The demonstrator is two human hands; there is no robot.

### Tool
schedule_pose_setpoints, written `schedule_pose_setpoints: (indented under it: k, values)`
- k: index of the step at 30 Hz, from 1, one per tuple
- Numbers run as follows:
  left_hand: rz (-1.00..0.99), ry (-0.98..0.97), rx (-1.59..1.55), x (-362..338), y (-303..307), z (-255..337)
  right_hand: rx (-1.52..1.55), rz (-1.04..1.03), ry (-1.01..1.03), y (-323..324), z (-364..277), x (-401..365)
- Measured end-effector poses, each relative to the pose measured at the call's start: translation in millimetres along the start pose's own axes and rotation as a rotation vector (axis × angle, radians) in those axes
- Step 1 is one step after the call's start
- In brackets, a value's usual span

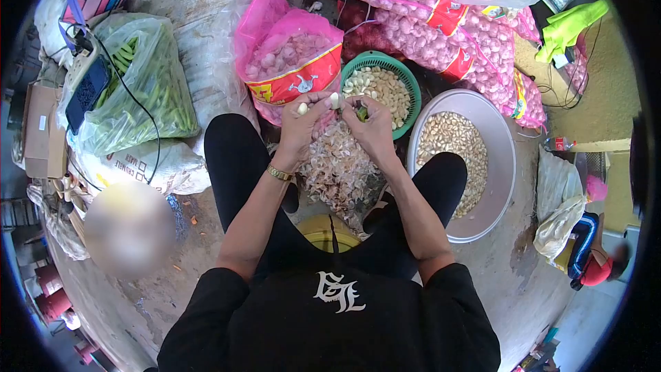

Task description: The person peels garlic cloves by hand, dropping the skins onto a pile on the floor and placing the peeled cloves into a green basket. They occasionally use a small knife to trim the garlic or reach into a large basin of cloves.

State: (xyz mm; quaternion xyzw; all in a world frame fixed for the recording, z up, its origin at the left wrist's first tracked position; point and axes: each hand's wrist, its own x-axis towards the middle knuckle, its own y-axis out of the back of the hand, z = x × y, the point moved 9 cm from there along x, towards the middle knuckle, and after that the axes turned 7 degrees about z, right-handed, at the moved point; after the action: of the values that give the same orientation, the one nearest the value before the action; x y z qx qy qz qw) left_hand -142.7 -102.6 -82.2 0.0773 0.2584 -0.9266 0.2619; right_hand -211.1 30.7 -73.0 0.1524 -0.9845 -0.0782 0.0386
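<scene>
My left hand (301,128) is closed around pale garlic cloves (302,108), one near the fingertips and another between thumb and finger. Close beside it, my right hand (372,124) is closed on a small green-handled tool (362,114); its blade cannot be made out. Both hands are above a pile of papery garlic skins (341,165) between my knees. Just beyond my right hand, a green basket (417,89) holds peeled cloves. A wide, pale tub (501,165) with many unpeeled-looking cloves stands by my right knee.
An open pink mesh bag (292,55) of garlic is ahead, with full garlic sacks (427,27) behind the basket. A plastic bag of green vegetables (138,89) lies at left. A blurred round shape (131,230) is nearer. At far right is another person (595,269).
</scene>
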Motion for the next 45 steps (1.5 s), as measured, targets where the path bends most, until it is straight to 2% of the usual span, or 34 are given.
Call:
schedule_pose_setpoints:
  k: [3, 6, 8, 12, 14, 15, 17, 21, 24, 27, 31, 33, 35, 36, 39, 43, 45]
  values:
    - [0.072, -0.001, -0.007, 1.9, 4.3, -5.8, -0.004, 0.007, 0.091, -1.4, -18.4, -4.0]
    - [-0.039, -0.082, 0.088, 0.0, -1.3, 1.3, 0.007, -0.065, 0.023, -5.0, -22.4, -4.4]
    - [-0.031, -0.065, 0.059, 0.6, -1.8, 0.7, 0.270, -0.057, -0.105, -5.5, -10.7, -2.0]
    - [-0.028, -0.011, 0.069, 7.6, 4.2, -10.2, 0.225, -0.067, -0.170, -4.8, -1.3, -3.3]
    - [-0.038, 0.017, 0.090, 5.3, 1.3, -12.6, 0.195, -0.027, -0.040, -2.3, -5.3, -0.5]
    - [-0.049, 0.044, 0.110, 3.7, -1.4, -14.0, 0.195, -0.027, -0.040, -1.5, -5.5, -0.7]
    - [-0.056, 0.045, 0.167, 4.2, -3.6, -15.9, 0.008, 0.007, 0.113, 4.3, -17.1, -1.1]
    - [-0.096, 0.087, 0.162, 7.7, -4.3, -27.9, 0.073, -0.016, 0.085, 5.5, -19.2, -2.3]
    - [-0.108, 0.114, 0.130, 5.8, -11.6, -21.8, 0.005, 0.104, -0.036, 29.2, -21.2, 0.5]
    - [-0.129, 0.127, 0.082, 4.9, -15.8, -17.1, 0.163, 0.203, -0.056, 54.4, -4.1, 9.1]
    - [-0.129, 0.172, 0.081, 6.0, -18.5, -24.4, 0.071, 0.125, -0.058, 55.6, -0.1, 3.6]
    - [-0.160, 0.121, 0.104, 6.2, -23.1, -24.7, 0.060, 0.098, -0.058, 50.0, -5.7, 1.0]
    - [-0.195, 0.130, 0.108, 4.6, -27.8, -27.0, 0.042, 0.044, 0.123, 39.5, -36.0, -1.4]
    - [-0.229, 0.135, 0.112, 3.3, -31.7, -27.5, 0.178, -0.035, 0.012, 30.3, -25.3, -1.0]
    - [-0.174, 0.210, 0.088, 1.5, -29.6, -32.4, 0.131, -0.050, 0.089, 27.8, -19.2, 2.5]
    - [-0.165, 0.241, 0.062, -0.4, -30.1, -30.3, 0.102, -0.077, 0.091, 24.7, -17.0, 3.5]
    - [-0.187, 0.240, 0.038, -1.0, -30.9, -28.2, 0.048, -0.078, 0.154, 23.5, -23.7, 2.1]
